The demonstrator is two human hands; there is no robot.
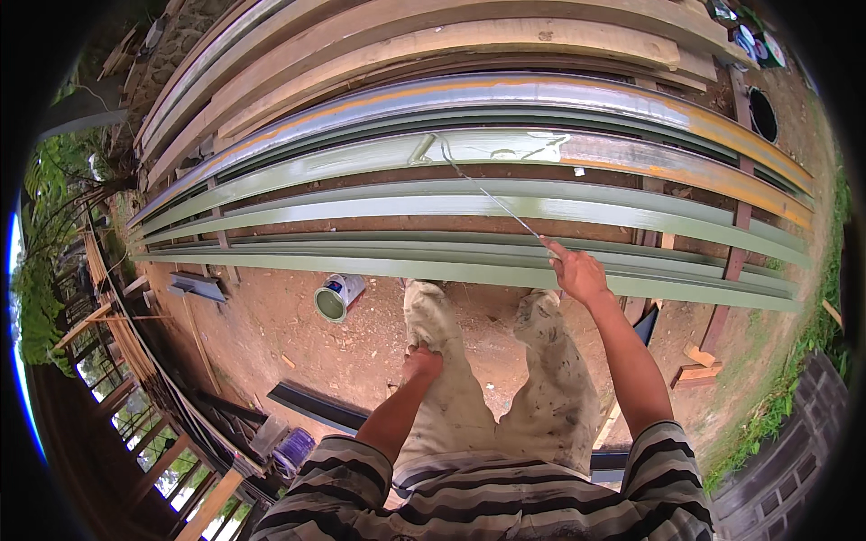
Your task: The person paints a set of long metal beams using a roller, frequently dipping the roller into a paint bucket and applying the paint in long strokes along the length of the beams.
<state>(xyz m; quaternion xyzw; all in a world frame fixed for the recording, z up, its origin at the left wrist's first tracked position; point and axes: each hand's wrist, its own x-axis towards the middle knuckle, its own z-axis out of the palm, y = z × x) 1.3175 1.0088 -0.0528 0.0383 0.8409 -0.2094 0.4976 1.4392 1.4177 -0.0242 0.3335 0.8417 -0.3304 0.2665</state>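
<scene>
My right hand (579, 272) is closed around the handle end of a paint roller (492, 196) with a long, thin metal rod. Its roller head (422, 149) lies on a metal beam (352, 160) that is coated pale green on the left. Wet, uneven green paint (519, 144) spreads to the right of the head. Beyond it the beam's surface is bare grey and rusty orange. My left hand (421, 361) rests on my left trouser leg with its fingers curled; whether they pinch the cloth is hidden.
Nearer green beams (469, 269) lie across dark red supports (733, 261). Behind are another grey-and-orange beam (577, 90) and wooden planks (433, 41). An open paint can (338, 298) stands on the dirt ground left of my feet. A purple container (293, 448) sits at lower left.
</scene>
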